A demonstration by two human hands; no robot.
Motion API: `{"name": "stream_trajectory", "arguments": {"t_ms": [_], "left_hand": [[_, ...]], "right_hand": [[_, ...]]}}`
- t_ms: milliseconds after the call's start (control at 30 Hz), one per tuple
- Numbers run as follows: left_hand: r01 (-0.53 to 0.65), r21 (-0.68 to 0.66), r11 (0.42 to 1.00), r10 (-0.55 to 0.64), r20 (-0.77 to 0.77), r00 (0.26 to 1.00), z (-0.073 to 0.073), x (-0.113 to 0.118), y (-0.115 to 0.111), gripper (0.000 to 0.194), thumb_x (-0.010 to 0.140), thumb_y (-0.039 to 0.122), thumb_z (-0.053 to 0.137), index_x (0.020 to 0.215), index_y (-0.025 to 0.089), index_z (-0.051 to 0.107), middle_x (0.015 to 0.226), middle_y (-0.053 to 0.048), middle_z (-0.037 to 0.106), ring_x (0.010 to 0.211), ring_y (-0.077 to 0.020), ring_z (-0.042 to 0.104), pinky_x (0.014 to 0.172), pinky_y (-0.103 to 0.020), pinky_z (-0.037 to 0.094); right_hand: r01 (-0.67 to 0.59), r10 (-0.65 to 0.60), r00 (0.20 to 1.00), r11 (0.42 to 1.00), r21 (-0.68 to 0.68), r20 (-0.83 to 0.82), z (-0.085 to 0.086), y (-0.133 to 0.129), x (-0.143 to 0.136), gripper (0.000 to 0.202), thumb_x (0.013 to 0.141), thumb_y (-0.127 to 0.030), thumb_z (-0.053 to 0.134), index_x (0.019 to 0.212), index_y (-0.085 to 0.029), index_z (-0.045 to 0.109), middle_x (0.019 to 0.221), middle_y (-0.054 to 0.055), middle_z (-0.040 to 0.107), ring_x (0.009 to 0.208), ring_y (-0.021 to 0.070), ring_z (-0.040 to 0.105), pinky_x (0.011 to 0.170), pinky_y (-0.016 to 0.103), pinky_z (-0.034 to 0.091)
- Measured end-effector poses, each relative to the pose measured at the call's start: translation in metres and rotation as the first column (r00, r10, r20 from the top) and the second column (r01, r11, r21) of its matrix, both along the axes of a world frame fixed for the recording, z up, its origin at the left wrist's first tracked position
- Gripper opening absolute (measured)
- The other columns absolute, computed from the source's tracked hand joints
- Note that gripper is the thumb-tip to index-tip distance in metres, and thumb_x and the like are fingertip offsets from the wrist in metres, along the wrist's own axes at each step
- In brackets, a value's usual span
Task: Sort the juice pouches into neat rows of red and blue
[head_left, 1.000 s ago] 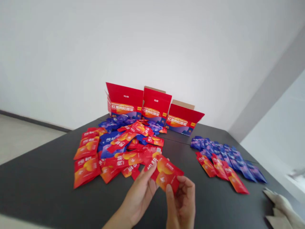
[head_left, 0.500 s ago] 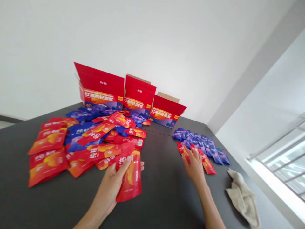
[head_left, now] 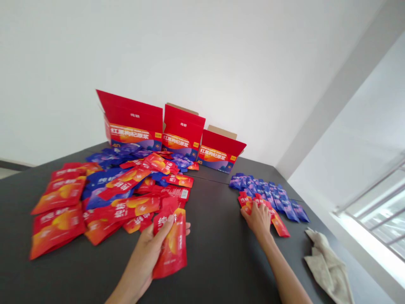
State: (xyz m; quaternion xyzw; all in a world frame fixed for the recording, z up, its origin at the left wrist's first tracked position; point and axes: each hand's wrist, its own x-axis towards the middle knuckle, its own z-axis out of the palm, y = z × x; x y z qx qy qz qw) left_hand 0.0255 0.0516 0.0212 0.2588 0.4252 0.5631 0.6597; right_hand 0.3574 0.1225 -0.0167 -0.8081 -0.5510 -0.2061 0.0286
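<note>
Lying in the left hand's grip, 1 red pouch hangs over the worktop's near edge. The right hand, fingers spread, touches red pouches toward the right edge, beside blue pouches; whether it grips any, I cannot tell.
</note>
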Motion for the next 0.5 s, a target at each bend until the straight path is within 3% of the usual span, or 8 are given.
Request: {"name": "stream_trajectory", "arguments": {"t_ms": [233, 400, 500], "left_hand": [[-0.031, 0.015, 0.999, 0.031, -0.001, 1.0, 0.001, 0.002, -0.005, 0.036, 0.076, 0.038, 0.077, 0.101, 0.013, 0.068, 0.09, -0.013, 0.08, 0.086, -0.0304, 0.076, 0.069, -0.032, 0.062], [-0.012, 0.03, 0.999, 0.012, 0.005, 1.0, 0.0, 0.001, -0.005, 0.038, 0.077, 0.041, 0.076, 0.102, 0.012, 0.069, 0.092, -0.014, 0.08, 0.092, -0.0312, 0.075, 0.076, -0.035, 0.062], [-0.012, 0.014, 1.0, 0.013, -0.024, 1.0, 0.001, 0.001, -0.005, 0.039, 0.076, 0.039, 0.077, 0.102, 0.012, 0.069, 0.09, -0.014, 0.08, 0.089, -0.0318, 0.076, 0.07, -0.034, 0.063]], "right_hand": [[0.064, -0.06, 0.998, 0.986, 0.152, -0.035, -0.003, -0.002, 0.003, 0.059, 0.089, -0.053, 0.046, 0.121, -0.005, 0.058, 0.104, 0.022, 0.065, 0.104, 0.0366, 0.059, 0.086, 0.045, 0.041], [0.129, -0.121, 0.99, 0.985, 0.111, -0.078, -0.009, 0.002, 0.004, 0.066, 0.089, -0.061, 0.044, 0.122, -0.006, 0.057, 0.109, 0.023, 0.06, 0.107, 0.0391, 0.056, 0.082, 0.046, 0.043], [0.143, -0.132, 0.984, 0.985, 0.098, -0.116, -0.005, 0.005, 0.016, 0.067, 0.088, -0.065, 0.043, 0.12, -0.008, 0.06, 0.117, 0.025, 0.057, 0.114, 0.0395, 0.052, 0.089, 0.05, 0.04]]}}
